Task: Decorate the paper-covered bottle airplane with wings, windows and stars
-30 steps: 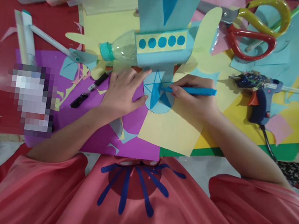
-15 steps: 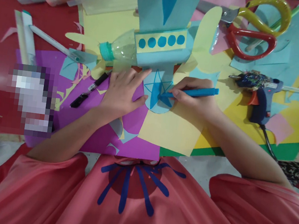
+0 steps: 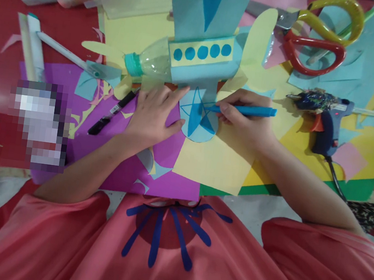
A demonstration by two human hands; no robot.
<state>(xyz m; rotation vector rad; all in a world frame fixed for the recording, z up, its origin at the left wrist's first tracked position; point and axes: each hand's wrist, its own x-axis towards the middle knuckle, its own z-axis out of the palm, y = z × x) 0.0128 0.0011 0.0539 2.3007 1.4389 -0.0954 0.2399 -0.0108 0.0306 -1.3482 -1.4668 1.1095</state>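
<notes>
In my right hand [image 3: 245, 115] is a blue marker [image 3: 254, 111], pinched near its tip, which points left onto a star outline. That star [image 3: 196, 113] is drawn on the rounded light-blue paper wing [image 3: 189, 134], partly coloured in blue. My left hand [image 3: 154, 112] lies spread at the wing's left edge, fingers apart and holding nothing. Above the wing sits a plastic bottle [image 3: 154, 60] with a green cap, wrapped in light-blue paper and bearing a yellow strip [image 3: 203, 41] of blue dots. Another wing [image 3: 193, 14] with a solid blue star extends upward.
Scissors [image 3: 292, 23] with red and yellow handles lie at upper right. A glue gun [image 3: 328, 117] rests at right, its cord running down. Left of my left hand are a black pen [image 3: 113, 112], paper scraps and a blurred-out object [image 3: 39, 123]. Purple paper [image 3: 174, 186] covers the front edge.
My right hand has shifted slightly up, moving the marker tip from the star's lower part to its right arm. More of the lower right point's blue fill shows. My left hand stays put.
</notes>
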